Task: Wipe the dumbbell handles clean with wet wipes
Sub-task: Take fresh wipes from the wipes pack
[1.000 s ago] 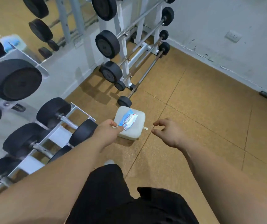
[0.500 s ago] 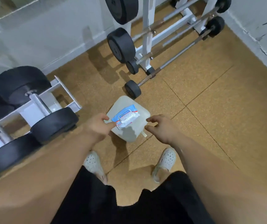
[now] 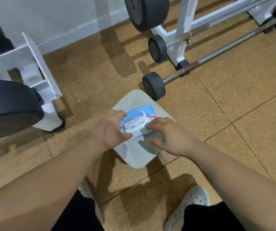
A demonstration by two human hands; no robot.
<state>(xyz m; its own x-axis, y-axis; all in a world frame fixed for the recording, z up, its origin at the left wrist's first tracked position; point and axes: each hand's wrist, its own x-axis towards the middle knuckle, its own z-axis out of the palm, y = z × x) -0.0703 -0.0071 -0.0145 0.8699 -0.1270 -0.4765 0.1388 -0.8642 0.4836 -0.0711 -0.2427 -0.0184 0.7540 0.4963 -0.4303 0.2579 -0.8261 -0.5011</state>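
Head view: left hand (image 3: 110, 129) grips wipes pack (image 3: 144, 110); right hand (image 3: 169, 137) at lid (image 3: 134, 124), grip unclear. Tug may drag pack off stool (image 3: 133, 157).

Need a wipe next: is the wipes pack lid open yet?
Cannot tell. The left hand grips the wipes pack on the white stool; the right hand curls over its white lid, hiding whether it is raised.

Even, bright indoor light from above throws soft shadows onto the floor (image 3: 234, 100) toward 6 o'clock; motion blur softens everything, with wide-angle bending at the edges.
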